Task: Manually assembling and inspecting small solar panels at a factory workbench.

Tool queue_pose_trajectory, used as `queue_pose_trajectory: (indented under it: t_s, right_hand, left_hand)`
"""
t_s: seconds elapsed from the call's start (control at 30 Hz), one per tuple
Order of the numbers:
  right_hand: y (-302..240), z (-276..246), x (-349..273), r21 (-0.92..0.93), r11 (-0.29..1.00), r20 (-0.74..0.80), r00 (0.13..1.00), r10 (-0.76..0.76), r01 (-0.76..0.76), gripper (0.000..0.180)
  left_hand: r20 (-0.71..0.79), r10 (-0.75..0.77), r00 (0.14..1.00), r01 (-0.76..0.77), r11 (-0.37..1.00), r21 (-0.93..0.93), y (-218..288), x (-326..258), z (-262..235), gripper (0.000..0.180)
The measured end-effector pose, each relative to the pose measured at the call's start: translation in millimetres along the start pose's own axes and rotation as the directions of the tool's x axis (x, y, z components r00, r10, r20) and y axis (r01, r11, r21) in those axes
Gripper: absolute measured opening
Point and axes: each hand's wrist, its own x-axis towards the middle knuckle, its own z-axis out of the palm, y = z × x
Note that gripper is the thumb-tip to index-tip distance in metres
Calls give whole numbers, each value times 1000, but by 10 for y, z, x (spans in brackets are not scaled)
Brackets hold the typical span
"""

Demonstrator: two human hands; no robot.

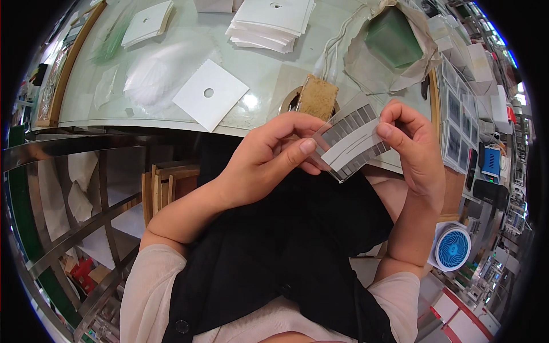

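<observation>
Label sheet (354, 142): pinched at both ends, left hand (269, 160) and right hand (414, 151) fingers closed on it, above counter (263, 74). Best peeled slowly, sheet kept taut.

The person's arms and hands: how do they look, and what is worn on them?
Both forearms are bare, with no gloves, rings or watch visible. The left hand and right hand are uncovered. Short, pale cream sleeves end near the elbows, over a black apron.

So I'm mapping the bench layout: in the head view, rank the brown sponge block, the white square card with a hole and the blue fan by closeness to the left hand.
1. brown sponge block, just above the left hand.
2. white square card, upper left on the table.
3. blue fan, far lower right.
</observation>
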Motion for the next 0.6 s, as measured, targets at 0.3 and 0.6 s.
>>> queue_pose_trajectory:
  t_s: [0.3, 0.6]
  right_hand:
    - [-47, -142, 157, 165, 986, 114, 992, -58, 39, 16]
    - [-685, 122, 227, -31, 966, 35, 966, -254, 256, 21]
  left_hand:
    - [-13, -11, 1000, 10, 1000, -27, 74, 53, -106, 27]
    - [-136, 121, 983, -127, 991, -39, 357, -603, -788, 28]
